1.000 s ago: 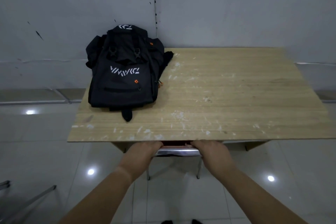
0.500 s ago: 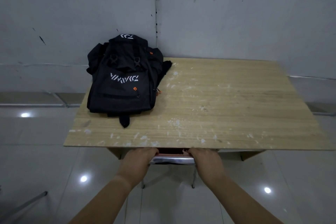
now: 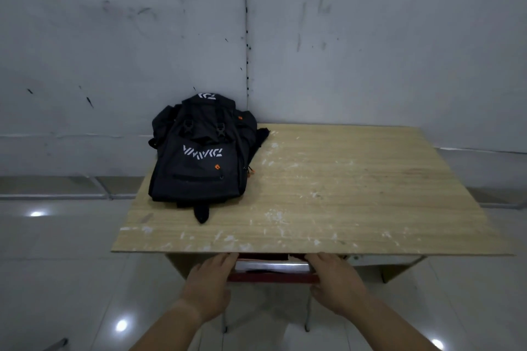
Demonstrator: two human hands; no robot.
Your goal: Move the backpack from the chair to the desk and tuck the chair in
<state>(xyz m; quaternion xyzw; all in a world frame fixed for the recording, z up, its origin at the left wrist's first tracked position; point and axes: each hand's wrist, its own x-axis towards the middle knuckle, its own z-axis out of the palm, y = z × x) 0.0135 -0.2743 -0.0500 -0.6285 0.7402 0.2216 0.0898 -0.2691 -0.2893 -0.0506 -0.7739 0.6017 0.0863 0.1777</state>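
Backpack: the black fabric backpack with white lettering and small orange tabs (image 3: 199,159) lay flat on the far-left part of the pale wood-grain desk top (image 3: 342,194), back end near the grey wall (image 3: 370,37); same spot as half a sec before, so we judged that half of the job done.

Chair: only the top of the red-and-chrome chair backrest (image 3: 271,271) showed, right at the desk's near edge, w/ two thin metal legs (image 3: 307,313) below; seat hidden under the desk.

Change: vs. the two earlier views, more of the backrest showed (a red bar under the chrome strip now visible) and the desk sat lower in view. Part of that could've been our head tilting, not the chair moving.

Left hand: our left hand (image 3: 209,288) was on the backrest's left end, fingers close together and reaching fwd under the desk edge; palm lay against it, no pinch seen.

Right hand: our right hand (image 3: 336,285) mirrored it on the right end, fingers together, laid over the bar rather than curled tight (fingertips hidden by the desk edge).

Meaning: we read the chair as about tucked; what was left was likely letting go.

Floor: glossy pale tiled floor (image 3: 71,265), lamp glare spots.
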